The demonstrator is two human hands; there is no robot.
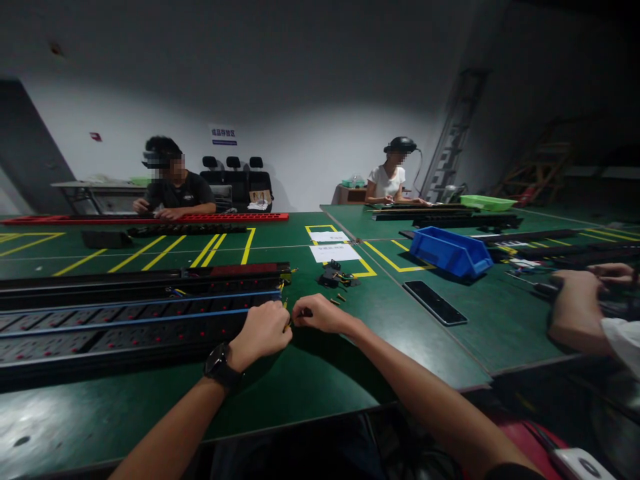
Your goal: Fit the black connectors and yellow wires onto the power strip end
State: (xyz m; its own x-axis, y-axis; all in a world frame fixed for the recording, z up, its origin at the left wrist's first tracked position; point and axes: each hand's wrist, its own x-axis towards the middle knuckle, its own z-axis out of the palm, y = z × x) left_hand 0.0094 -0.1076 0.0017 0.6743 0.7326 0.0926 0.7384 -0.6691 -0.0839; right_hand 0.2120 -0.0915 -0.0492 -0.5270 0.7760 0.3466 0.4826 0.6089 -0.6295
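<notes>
Two long black power strips (175, 330) with red-dotted sockets and blue edging lie side by side on the green table. My left hand (265, 328), wearing a dark watch, is closed at the right end of the nearer strip. Bits of yellow wire (287, 305) show at its fingertips. Just to the right, my right hand (320, 313) is curled with thumb and fingers together, close to the left one; anything inside it is hidden. Past it lie small brass-coloured pins (339, 300) and a few black plastic parts (335, 275).
A black phone (435, 302) and a blue bin (450, 252) are on the right. Paper sheets (334, 252) lie ahead. A co-worker's hands (580, 287) work at the far right. Two people sit across the table near a red rail (240, 218) and a green tray (487, 203).
</notes>
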